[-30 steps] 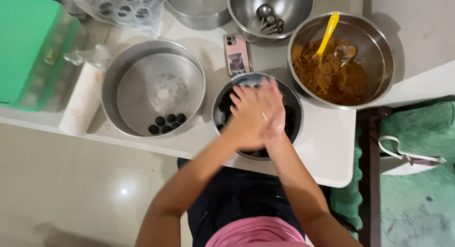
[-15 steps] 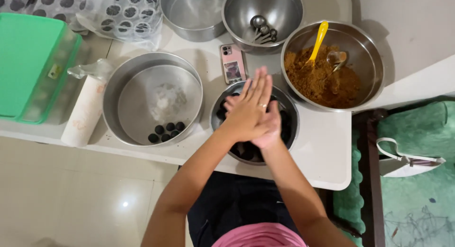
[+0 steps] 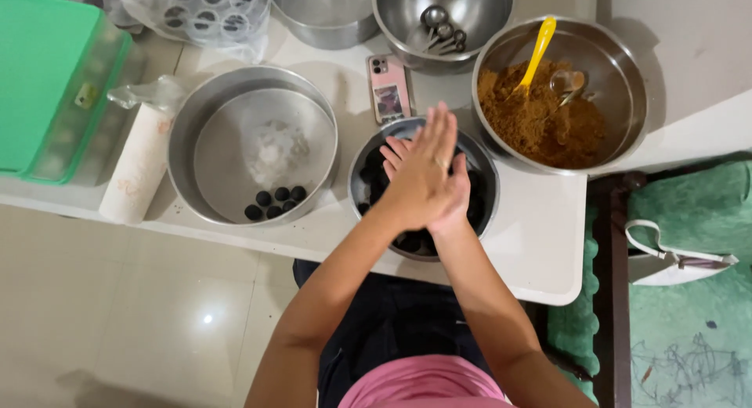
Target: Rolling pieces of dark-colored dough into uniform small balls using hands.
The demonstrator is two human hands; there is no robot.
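Left hand (image 3: 423,177): your upper hand, flat, fingers straight and together, pointing to 12 o'clock; palm pressed down on your other hand.
Right hand (image 3: 448,200): lies under the left, palm up; its fingertips show at 10 o'clock of the left hand. Fingers extended. Whether anything sits between the palms cannot be told.
Small steel bowl (image 3: 362,161): directly below your hands, at the table's near edge; holds dark dough (image 3: 374,159), seen at its 9 o'clock side and near rim.
Round steel pan (image 3: 252,146): at 9 o'clock of the hands; a flat insert inside it carries a white dusting.
Dark balls (image 3: 274,203): a small cluster at 6 o'clock inside the pan.
Large steel bowl (image 3: 619,71): at 2 o'clock; holds brown crumb, a yellow spatula (image 3: 537,49) leaning on its far rim, and a metal spoon.
Phone (image 3: 389,88): at 12 o'clock, pink case, lying flat, camera side up.
Bowl with measuring spoons (image 3: 486,9): at 12 o'clock, beyond the phone.
Paper roll (image 3: 139,167): at 9 o'clock, beyond the pan, white, lying in clear wrap.
Green-lidded box (image 3: 47,79): at 10 o'clock, rectangular, clear walls, small yellow label on its side.
Clear cup tray (image 3: 205,9): at 11 o'clock, round cells in plastic film.
White bag (image 3: 674,263): at 4 o'clock, on the green floor mat.
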